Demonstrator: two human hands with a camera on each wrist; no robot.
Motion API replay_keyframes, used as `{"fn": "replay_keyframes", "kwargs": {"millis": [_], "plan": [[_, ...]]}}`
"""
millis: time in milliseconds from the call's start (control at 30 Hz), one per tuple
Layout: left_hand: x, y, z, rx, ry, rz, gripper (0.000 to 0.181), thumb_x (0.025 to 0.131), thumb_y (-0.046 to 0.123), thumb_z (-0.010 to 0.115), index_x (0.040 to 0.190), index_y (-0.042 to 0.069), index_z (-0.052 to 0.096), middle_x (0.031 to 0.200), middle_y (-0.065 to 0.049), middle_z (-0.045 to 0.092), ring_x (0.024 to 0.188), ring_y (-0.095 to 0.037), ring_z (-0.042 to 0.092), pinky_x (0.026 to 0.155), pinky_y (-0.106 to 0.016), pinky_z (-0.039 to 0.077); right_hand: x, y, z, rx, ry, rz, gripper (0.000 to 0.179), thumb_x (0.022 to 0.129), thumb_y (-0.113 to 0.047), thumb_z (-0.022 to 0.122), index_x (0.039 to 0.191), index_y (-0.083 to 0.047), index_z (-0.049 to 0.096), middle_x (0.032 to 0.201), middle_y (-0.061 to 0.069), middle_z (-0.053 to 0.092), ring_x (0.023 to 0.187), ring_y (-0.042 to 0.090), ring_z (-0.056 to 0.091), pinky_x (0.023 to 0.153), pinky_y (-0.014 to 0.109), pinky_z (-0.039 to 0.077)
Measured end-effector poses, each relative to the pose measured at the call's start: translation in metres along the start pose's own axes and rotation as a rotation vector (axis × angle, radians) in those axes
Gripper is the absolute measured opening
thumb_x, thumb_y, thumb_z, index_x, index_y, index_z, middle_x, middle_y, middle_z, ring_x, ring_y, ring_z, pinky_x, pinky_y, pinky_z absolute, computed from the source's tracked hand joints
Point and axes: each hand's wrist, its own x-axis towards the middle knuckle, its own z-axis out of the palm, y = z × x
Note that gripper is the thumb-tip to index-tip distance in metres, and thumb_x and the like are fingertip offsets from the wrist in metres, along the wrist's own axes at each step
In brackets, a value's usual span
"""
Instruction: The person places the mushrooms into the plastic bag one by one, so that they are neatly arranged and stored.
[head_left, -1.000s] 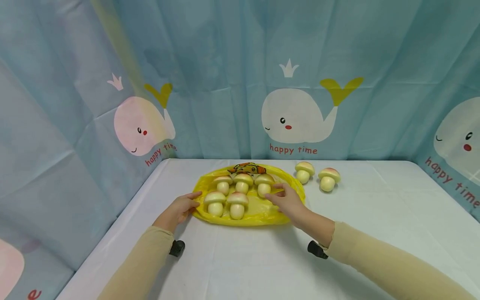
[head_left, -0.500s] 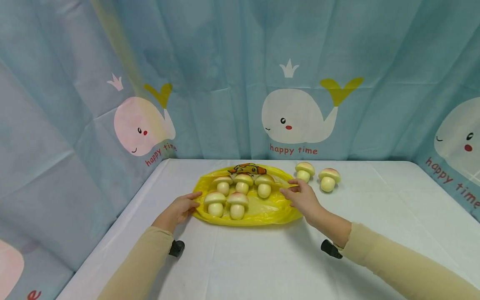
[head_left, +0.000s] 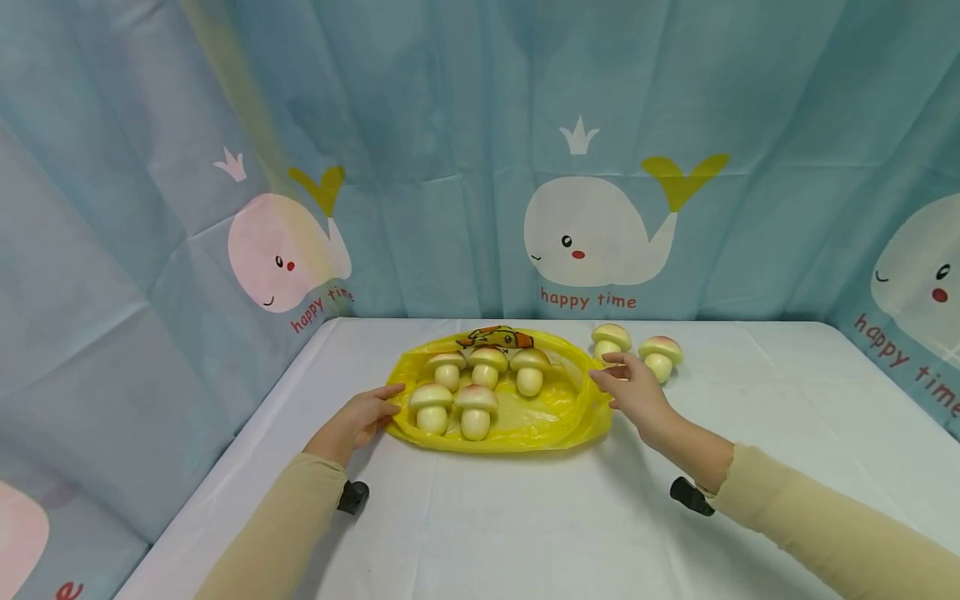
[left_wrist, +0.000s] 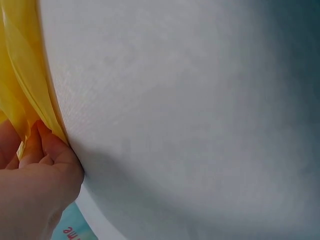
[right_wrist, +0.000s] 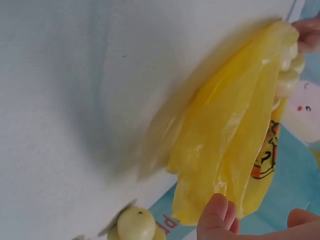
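Note:
A yellow plastic bag lies on the white table with its mouth spread wide and a duck print on its far side. Several toy mushrooms with pale stems and greenish-pink caps rest in it. My left hand pinches the bag's left edge; the left wrist view shows the fingertips on the yellow film. My right hand is at the bag's right edge, thumb and forefinger apart, no mushroom between them. In the right wrist view its fingertips overlap the film.
Beyond my right hand stand two more toy mushrooms, one partly covered by the fingers and another farther right. A blue curtain with whale prints hangs behind the table's far edge.
My right hand has moved right, from beside a mushroom inside the bag to the bag's right edge. The left hand and the mushrooms have stayed in place.

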Motion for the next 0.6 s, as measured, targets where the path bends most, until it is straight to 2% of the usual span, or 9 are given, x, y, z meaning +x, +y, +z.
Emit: {"fn": "replay_keyframes", "kwargs": {"millis": [300,600], "plan": [[0.0,-0.001,0.001,-0.001,-0.004,0.002,0.055,0.096,-0.008,0.046,0.149,-0.001,0.034,0.157,-0.022,0.02,0.121,-0.023,0.036,0.089,-0.023,0.039,0.005,0.006,-0.015,-0.028,0.031,-0.033,0.053,0.101,-0.021,0.053,0.144,0.004,0.034,0.132,0.025,0.046,0.118,0.036,0.046,0.093,0.047,0.043],[-0.002,0.001,0.002,-0.002,0.002,-0.001,0.055,0.096,-0.008,0.047,0.149,0.0,0.035,0.157,-0.022,0.019,0.122,-0.023,0.035,0.092,-0.024,0.039,0.011,0.013,-0.026,-0.11,0.067,-0.133,0.05,0.101,-0.021,0.053,0.139,0.007,0.038,0.129,0.026,0.047,0.117,0.038,0.046,0.097,0.043,0.042]]}}
